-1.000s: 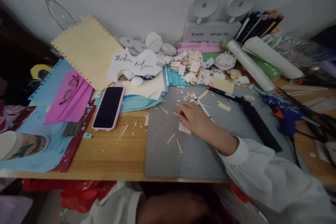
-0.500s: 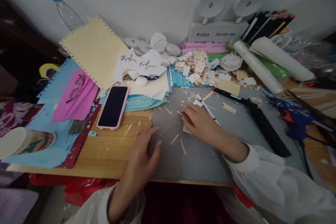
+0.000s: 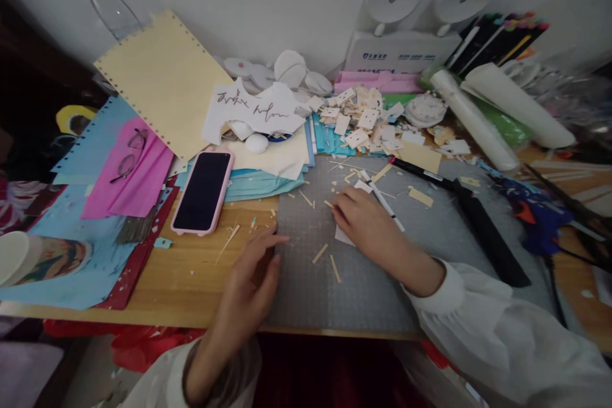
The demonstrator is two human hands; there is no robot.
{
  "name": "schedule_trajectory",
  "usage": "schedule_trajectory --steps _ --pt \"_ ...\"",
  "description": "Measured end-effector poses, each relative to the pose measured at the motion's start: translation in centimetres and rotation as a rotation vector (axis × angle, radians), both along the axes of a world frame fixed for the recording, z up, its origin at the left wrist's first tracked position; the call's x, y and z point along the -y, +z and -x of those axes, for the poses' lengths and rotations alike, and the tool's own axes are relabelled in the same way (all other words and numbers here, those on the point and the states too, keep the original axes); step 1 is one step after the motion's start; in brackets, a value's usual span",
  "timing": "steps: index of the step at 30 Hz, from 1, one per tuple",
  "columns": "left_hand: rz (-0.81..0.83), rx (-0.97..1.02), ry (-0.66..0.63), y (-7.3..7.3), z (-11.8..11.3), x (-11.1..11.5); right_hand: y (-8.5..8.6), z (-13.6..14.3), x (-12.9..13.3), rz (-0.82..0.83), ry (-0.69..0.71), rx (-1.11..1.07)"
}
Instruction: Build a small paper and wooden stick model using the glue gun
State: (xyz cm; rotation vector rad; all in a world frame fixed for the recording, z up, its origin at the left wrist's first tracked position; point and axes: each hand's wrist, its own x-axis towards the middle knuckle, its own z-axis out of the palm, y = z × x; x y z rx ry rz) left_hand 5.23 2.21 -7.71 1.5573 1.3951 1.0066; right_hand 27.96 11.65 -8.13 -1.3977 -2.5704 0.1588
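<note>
My left hand (image 3: pixel 253 274) rests at the left edge of the grey cutting mat (image 3: pixel 306 293), thumb and fingers apart, holding nothing. Over the mat's middle, my right hand (image 3: pixel 363 223) has its fingers pinched together; a small pale tip sticks out at the fingertips, too small to name. A piece of white paper (image 3: pixel 343 237) lies partly under that hand. Just beyond it is a white pen (image 3: pixel 382 201). Thin cream paper strips (image 3: pixel 335 268) lie between my hands, with more scraps near the mat's back edge.
A phone (image 3: pixel 201 192) lies on the left, near glasses (image 3: pixel 130 156) on pink paper and a paper cup (image 3: pixel 43 258). Small cream cards (image 3: pixel 368 118) are heaped at the back. To the right are a black knife-like tool (image 3: pixel 488 233) and a blue glue gun (image 3: pixel 540 210).
The view has shifted slightly. My left hand has moved a little left and nearer the body. The fingers of my right hand look more closed over the mat.
</note>
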Motion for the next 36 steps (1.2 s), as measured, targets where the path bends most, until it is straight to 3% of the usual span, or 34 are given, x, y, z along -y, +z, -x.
schedule_trajectory --steps 8,12,17,20,23,26,31,36 --pt "0.308 0.828 -0.003 0.9 0.3 -0.6 0.1 0.7 -0.3 -0.014 -0.092 0.136" --pt "0.391 0.994 -0.027 0.8 -0.1 -1.2 0.7 0.8 -0.5 0.029 -0.163 0.119" --pt "0.271 0.901 -0.074 0.3 -0.2 -1.5 1.7 0.8 -0.4 0.103 -0.196 0.067" --pt "0.144 0.687 -0.089 0.1 -0.1 -1.2 1.9 0.4 -0.3 0.139 -0.195 0.017" --pt "-0.026 0.373 0.006 0.4 0.2 -0.8 1.9 -0.3 0.0 0.165 -0.18 -0.051" --pt "-0.142 0.225 0.105 1.1 0.2 -0.5 2.3 -1.0 0.9 0.183 -0.138 -0.147" --pt "-0.117 0.164 0.018 2.0 -1.6 -0.6 3.9 -1.0 3.5 0.379 0.059 -0.514" --pt "0.007 0.099 -0.141 2.9 -3.7 -1.2 4.8 -0.3 5.6 0.51 0.176 -0.594"
